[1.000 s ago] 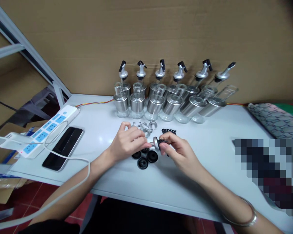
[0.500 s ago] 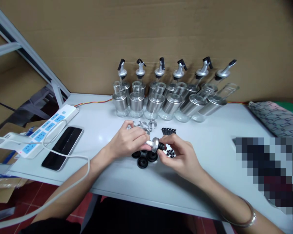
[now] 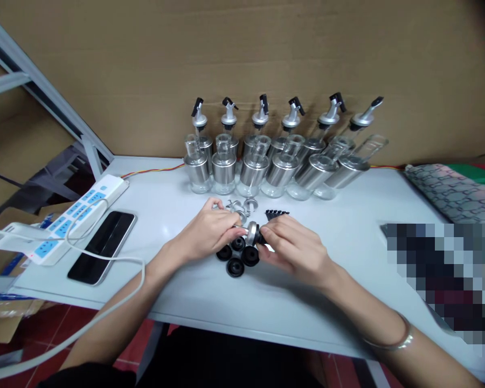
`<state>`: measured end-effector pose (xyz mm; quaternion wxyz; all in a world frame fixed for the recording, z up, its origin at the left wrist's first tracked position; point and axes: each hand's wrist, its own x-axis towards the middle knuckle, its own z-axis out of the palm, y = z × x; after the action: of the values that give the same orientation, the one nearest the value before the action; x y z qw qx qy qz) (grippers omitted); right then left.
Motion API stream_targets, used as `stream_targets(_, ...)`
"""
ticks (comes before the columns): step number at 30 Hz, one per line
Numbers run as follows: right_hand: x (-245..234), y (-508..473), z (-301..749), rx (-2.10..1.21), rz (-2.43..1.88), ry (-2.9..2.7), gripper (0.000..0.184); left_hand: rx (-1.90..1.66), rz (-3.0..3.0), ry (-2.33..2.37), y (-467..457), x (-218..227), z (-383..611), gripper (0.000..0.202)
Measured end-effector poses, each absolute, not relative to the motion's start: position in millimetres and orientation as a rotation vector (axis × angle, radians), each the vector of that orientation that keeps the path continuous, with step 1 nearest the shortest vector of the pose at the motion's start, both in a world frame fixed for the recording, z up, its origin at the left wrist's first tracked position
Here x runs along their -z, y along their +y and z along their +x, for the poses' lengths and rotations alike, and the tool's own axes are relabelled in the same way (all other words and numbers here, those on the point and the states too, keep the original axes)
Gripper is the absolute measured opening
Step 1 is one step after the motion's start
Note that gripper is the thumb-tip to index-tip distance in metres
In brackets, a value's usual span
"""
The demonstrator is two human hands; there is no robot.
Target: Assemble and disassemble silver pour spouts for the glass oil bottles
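Observation:
Between my two hands, a silver bottle pourer (image 3: 251, 235) with a black stopper lies sideways above the table. The fingers of my left hand (image 3: 208, 229) pinch its spout end. On the stopper end, my right hand (image 3: 297, 245) has its thumb and fingers closed, covering most of the black part. Just below the pourer sit several round black stoppers (image 3: 235, 267). Silver pourer tops (image 3: 250, 205) lie beyond my left hand, partly hidden by it. A row of small black pieces (image 3: 275, 213) rests behind my right hand.
Several glass bottles with steel sleeves (image 3: 254, 175) stand at the back, the rear ones topped with pourers (image 3: 261, 116). To the left lie a phone (image 3: 102, 248) and a white power strip (image 3: 78, 218) with a cable (image 3: 139, 280) crossing my left forearm. A patterned cloth item (image 3: 452, 191) lies right.
My right hand has turned over and closed further around the stopper end, now covering the small black parts behind it. The pourer has shifted slightly left and up.

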<state>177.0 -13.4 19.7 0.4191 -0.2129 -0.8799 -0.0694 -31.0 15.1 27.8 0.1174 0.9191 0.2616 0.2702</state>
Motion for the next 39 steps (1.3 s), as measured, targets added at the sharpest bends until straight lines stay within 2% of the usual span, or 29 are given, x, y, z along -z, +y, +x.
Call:
stream_targets(4,-23.7,-14.5,175.3,0.463,-0.449,-2.217,0.020,-0.687,2.475,0.788,15.0,-30.3,-33.0,0.060)
stream_targets(21,-25.6,-21.4,175.4,0.511,-0.470,-2.178,0.024,-0.406,1.617,0.716,11.0,-32.6,-31.6,0.062)
stream_targets(30,-21.8,-18.7,180.7,0.517,-0.452,-2.121,0.018,-0.365,1.469,0.676,9.0,-30.6,-29.6,0.064)
stream_targets(34,-22.6,-18.7,189.3,0.431,-0.499,-2.073,0.018,-0.550,1.431,0.755,16.0,-26.9,-34.7,0.064)
stream_targets(39,-15.3,-15.6,194.6,0.313,-0.589,-2.059,0.019,-1.027,1.539,1.105,29.8,-17.7,-39.4,0.047)
